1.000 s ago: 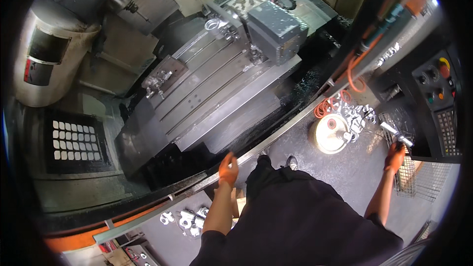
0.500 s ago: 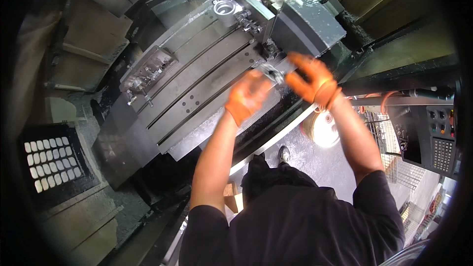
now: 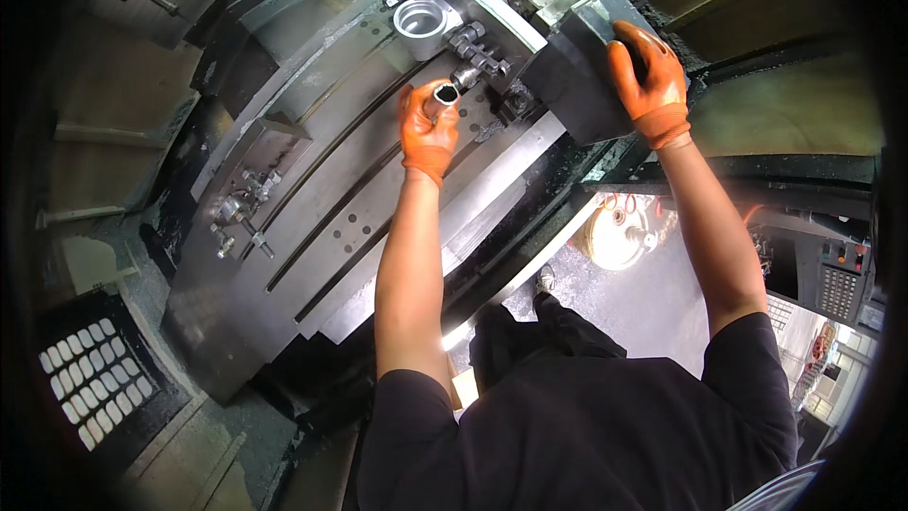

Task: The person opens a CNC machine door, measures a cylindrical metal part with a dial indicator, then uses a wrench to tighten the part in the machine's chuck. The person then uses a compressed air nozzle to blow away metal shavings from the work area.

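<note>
Hands in orange gloves: left (image 3: 428, 128) gripping a short metal tube (image 3: 445, 95) at frame centre-top, right (image 3: 651, 71) clasping the dark fixture block (image 3: 577, 76), likely mid-loading, needing careful seating.

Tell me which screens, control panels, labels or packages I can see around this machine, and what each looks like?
Control panel: far right beside the machine, a dark box with a grid of pale keys and a few red and green buttons.
Keypad-like panel: lower left, a dark plate with rows of small white squares.
No packages or readable signs show; neither the left hand nor the right hand touches a panel.
</note>
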The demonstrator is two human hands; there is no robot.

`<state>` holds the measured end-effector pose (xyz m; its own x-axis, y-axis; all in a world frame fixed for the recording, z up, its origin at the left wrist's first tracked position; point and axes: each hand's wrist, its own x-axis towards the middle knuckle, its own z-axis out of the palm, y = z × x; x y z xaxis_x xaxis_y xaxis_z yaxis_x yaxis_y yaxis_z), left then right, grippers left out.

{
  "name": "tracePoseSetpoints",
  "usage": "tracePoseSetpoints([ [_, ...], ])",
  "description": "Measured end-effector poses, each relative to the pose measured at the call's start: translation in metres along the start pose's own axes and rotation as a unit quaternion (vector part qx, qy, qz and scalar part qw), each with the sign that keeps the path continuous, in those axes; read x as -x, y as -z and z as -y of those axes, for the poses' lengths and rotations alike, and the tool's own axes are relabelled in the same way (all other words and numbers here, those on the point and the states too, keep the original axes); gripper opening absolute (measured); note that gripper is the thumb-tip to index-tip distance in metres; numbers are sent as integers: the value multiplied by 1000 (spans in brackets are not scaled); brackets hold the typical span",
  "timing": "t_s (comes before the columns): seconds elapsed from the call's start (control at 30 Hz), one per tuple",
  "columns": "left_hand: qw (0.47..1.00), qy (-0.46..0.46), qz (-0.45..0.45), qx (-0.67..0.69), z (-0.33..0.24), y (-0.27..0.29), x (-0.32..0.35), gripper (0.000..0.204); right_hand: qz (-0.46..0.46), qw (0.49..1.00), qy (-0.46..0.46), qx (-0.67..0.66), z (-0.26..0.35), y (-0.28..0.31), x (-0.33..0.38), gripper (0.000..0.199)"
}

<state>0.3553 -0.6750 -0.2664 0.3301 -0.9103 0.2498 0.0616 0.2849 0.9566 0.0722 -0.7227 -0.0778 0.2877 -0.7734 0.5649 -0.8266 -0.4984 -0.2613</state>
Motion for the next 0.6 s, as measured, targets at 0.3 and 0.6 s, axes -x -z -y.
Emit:
tracePoseSetpoints([
  [0.3, 990, 139, -5, -32, -6, -4, -7, 31, -15, 999, -20, -33, 4, 1, 1, 24],
  [0.6, 901, 320, -287, -63, -9, -39, 3, 33, -38, 998, 23, -45, 1, 0, 1, 19],
])
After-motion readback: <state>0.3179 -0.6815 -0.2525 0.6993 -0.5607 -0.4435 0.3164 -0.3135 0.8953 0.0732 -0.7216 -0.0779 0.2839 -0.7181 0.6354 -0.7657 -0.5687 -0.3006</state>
